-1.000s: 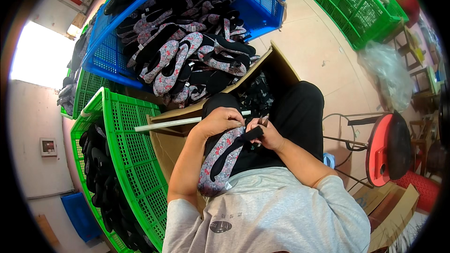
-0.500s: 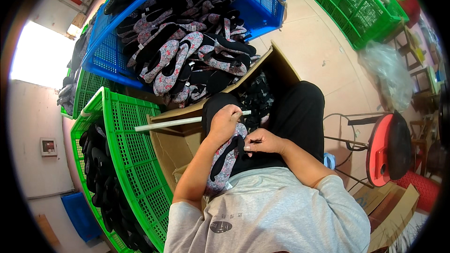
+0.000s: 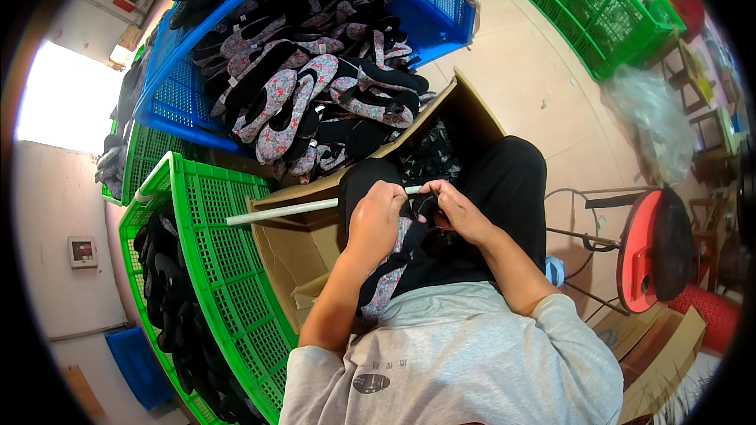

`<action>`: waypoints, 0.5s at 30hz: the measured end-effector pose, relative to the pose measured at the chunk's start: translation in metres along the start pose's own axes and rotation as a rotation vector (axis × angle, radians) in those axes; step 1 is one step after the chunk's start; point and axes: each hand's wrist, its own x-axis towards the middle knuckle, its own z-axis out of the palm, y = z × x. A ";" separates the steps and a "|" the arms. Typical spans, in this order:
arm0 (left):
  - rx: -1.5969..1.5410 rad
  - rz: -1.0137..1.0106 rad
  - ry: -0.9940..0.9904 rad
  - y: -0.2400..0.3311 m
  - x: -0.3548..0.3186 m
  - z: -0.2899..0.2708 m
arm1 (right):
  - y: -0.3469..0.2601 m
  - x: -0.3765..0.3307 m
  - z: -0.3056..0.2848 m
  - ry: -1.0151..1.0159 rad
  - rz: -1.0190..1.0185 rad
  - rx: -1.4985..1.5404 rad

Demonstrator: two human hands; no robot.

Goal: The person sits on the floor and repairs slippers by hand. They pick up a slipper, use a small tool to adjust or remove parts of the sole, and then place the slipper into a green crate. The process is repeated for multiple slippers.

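**Slipper could slide off the lap**

Blue crate point(image 3: 441, 24) heaped with floral slippers, far side of floor; green crate point(image 3: 228, 267) at left; open cardboard box point(image 3: 303, 256) at knees. Floral slipper point(image 3: 391, 275) lies on lap. Left hand point(image 3: 376, 220) closed around its upper end; right hand point(image 3: 459, 212) pinches the black strap point(image 3: 419, 206). Likely risks: strap slips from pinch, slipper drops into box; white rod point(image 3: 291, 209) gets knocked off box edge.

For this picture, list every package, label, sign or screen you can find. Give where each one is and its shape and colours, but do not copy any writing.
Open cardboard box: in front of the knees, brown, flaps up.
Cardboard boxes: lower right, brown, partly cut off.
Clear plastic bag: on the floor at right, crumpled, whitish.
Wall box: on the left wall, small, square, white with a dark middle.
Wall sign: top left, small, red and white.
No screens show.
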 end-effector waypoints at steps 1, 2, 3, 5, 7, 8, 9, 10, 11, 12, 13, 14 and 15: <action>0.020 0.044 0.024 0.010 -0.002 -0.005 | 0.000 0.000 -0.002 0.006 0.040 0.000; 0.035 0.088 0.020 0.018 -0.003 -0.009 | 0.000 0.000 -0.004 0.012 0.079 0.001; 0.031 0.106 0.024 0.026 -0.005 -0.012 | -0.001 0.000 -0.005 0.018 0.118 0.000; 0.023 0.145 0.029 0.038 -0.007 -0.015 | -0.006 0.001 -0.005 -0.046 0.152 -0.033; 0.036 0.173 0.039 0.042 -0.007 -0.015 | -0.009 -0.001 -0.003 -0.135 0.143 -0.041; 0.040 0.185 0.044 0.042 -0.008 -0.014 | -0.009 -0.002 -0.002 -0.191 0.120 -0.033; 0.045 0.199 0.048 0.042 -0.008 -0.014 | -0.010 -0.003 -0.002 -0.247 0.094 -0.025; 0.040 0.196 0.049 0.041 -0.007 -0.013 | -0.011 -0.005 -0.002 -0.271 0.098 0.009; 0.035 0.193 0.049 0.041 -0.007 -0.012 | -0.010 -0.006 -0.003 -0.301 0.087 -0.005; 0.030 0.191 0.050 0.040 -0.006 -0.011 | -0.009 -0.007 -0.005 -0.330 0.074 -0.021; 0.024 0.181 0.048 0.039 -0.006 -0.011 | -0.007 -0.008 -0.005 -0.359 0.061 -0.036; 0.017 0.170 0.045 0.038 -0.005 -0.011 | -0.005 -0.007 -0.001 -0.346 -0.023 -0.060; 0.012 0.160 0.042 0.037 -0.005 -0.011 | -0.002 -0.007 0.000 -0.352 -0.025 -0.062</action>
